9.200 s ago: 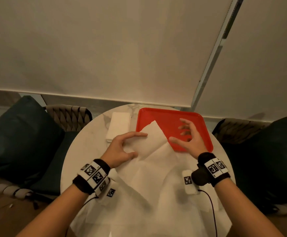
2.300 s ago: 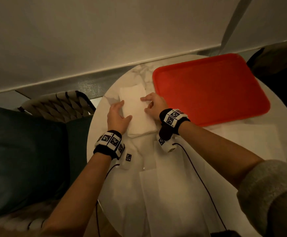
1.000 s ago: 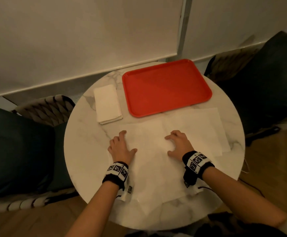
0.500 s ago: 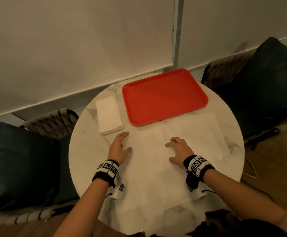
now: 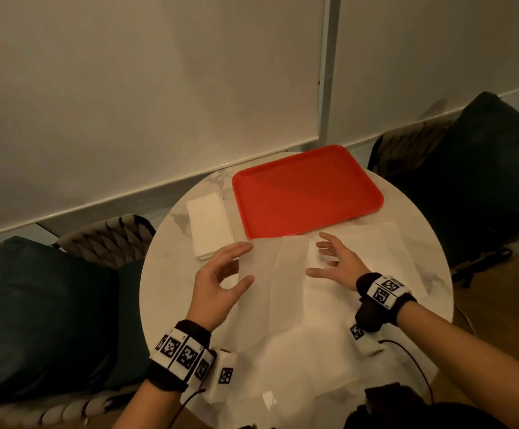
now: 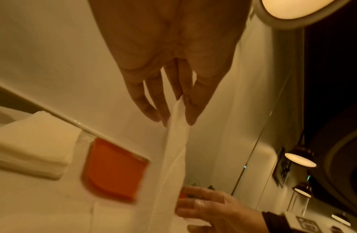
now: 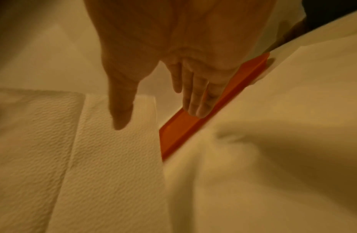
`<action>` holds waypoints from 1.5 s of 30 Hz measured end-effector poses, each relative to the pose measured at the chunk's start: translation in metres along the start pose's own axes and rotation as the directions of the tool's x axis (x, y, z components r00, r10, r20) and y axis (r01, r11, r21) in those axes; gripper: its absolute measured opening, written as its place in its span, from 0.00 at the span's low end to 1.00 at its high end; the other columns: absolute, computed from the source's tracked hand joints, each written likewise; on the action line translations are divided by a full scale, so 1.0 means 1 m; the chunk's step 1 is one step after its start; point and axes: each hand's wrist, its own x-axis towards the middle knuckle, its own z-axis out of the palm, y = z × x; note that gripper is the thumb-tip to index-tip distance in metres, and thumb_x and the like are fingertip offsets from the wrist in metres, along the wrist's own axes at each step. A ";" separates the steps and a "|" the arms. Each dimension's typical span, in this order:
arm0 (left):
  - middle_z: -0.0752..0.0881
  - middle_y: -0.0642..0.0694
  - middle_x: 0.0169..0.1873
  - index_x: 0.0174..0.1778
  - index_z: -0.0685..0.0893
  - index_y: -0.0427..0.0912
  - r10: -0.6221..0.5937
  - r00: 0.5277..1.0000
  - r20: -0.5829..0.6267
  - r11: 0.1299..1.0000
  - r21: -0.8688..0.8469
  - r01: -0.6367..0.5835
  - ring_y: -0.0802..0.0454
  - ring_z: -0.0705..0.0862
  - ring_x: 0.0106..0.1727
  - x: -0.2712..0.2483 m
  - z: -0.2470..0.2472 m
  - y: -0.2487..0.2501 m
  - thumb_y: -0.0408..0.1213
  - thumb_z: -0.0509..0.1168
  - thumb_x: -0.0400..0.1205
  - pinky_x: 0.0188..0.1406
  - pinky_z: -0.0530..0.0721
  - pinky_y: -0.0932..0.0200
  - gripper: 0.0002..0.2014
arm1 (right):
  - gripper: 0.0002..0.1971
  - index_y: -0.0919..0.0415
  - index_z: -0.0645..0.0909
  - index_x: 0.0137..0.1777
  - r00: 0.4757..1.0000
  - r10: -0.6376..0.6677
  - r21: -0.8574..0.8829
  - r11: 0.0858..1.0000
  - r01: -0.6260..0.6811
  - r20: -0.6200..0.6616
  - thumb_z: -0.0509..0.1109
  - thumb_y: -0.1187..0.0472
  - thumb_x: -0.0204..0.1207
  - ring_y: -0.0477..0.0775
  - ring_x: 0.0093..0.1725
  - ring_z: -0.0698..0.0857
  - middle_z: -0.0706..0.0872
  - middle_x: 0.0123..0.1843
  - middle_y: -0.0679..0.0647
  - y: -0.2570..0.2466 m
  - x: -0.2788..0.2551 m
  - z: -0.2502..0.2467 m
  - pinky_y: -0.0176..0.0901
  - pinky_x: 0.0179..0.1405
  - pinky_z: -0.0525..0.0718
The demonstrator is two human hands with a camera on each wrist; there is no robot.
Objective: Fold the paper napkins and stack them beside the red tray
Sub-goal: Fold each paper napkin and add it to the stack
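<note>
Left hand [image 5: 218, 281] pinches the lifted edge of an unfolded napkin [image 5: 286, 274] at the table's [image 5: 165, 274] centre. Right hand [image 5: 337, 263] hovers spread, holding nothing. Folded stack [image 5: 210, 226] lies left of the red tray [image 5: 304, 190], far edge.

round white marble desk [image 5: 165, 274]: smooth, polished stone with grey veining, faintly glossy at the near edge.
red rectangular plastic tray [image 5: 307, 193]: smooth, moulded, slight sheen, raised rim.
unfolded white paper napkin [image 5: 286, 280]: thin, matt paper with a fine embossed ripple and soft creases.
stack of folded white paper napkins [image 5: 210, 226]: matt, layered paper, left of the tray.
dark green cushions [image 5: 44, 308]: soft matt cloth.
woven chair back [image 5: 106, 239]: rough braided weave.
black wristbands [image 5: 177, 357]: matt cloth carrying printed white marker tiles.
</note>
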 end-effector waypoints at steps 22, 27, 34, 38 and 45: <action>0.87 0.52 0.61 0.67 0.82 0.53 -0.156 0.916 -0.370 0.964 -0.261 0.059 0.54 0.85 0.63 0.012 0.000 -0.009 0.46 0.78 0.72 0.60 0.84 0.53 0.26 | 0.20 0.55 0.82 0.57 0.906 -0.424 0.119 0.900 0.420 0.006 0.79 0.68 0.66 0.42 0.36 0.78 0.83 0.45 0.48 -0.133 -0.004 0.112 0.29 0.31 0.76; 0.87 0.47 0.56 0.69 0.77 0.45 -0.264 0.863 -0.431 0.906 -0.417 0.069 0.55 0.90 0.51 0.019 -0.018 -0.015 0.22 0.69 0.78 0.46 0.89 0.61 0.25 | 0.29 0.43 0.81 0.64 0.869 -0.476 -0.019 0.876 0.483 0.137 0.84 0.53 0.62 0.46 0.47 0.81 0.80 0.58 0.43 -0.128 -0.001 0.112 0.38 0.41 0.81; 0.87 0.65 0.47 0.68 0.76 0.44 -0.251 0.880 -0.403 0.925 -0.368 0.095 0.64 0.89 0.46 0.027 -0.044 -0.028 0.16 0.67 0.76 0.44 0.89 0.61 0.27 | 0.08 0.54 0.86 0.50 0.942 -0.335 0.137 0.934 0.329 0.021 0.78 0.61 0.72 0.48 0.59 0.84 0.82 0.63 0.47 -0.122 0.032 0.098 0.42 0.56 0.82; 0.81 0.64 0.54 0.66 0.74 0.45 -0.256 0.907 -0.333 0.921 -0.370 0.124 0.69 0.88 0.45 0.033 -0.052 -0.035 0.16 0.69 0.74 0.37 0.86 0.70 0.29 | 0.11 0.57 0.88 0.55 0.970 -0.208 0.425 0.895 0.137 0.126 0.74 0.67 0.74 0.55 0.55 0.88 0.87 0.58 0.54 -0.129 0.046 0.103 0.54 0.54 0.88; 0.82 0.63 0.55 0.68 0.76 0.47 -0.342 0.891 -0.298 0.882 -0.429 0.195 0.65 0.89 0.45 0.055 -0.062 -0.067 0.20 0.72 0.74 0.36 0.86 0.68 0.29 | 0.18 0.55 0.90 0.52 0.970 -0.140 0.255 0.963 0.087 0.197 0.73 0.77 0.69 0.69 0.48 0.88 0.89 0.54 0.68 -0.128 0.076 0.122 0.56 0.50 0.89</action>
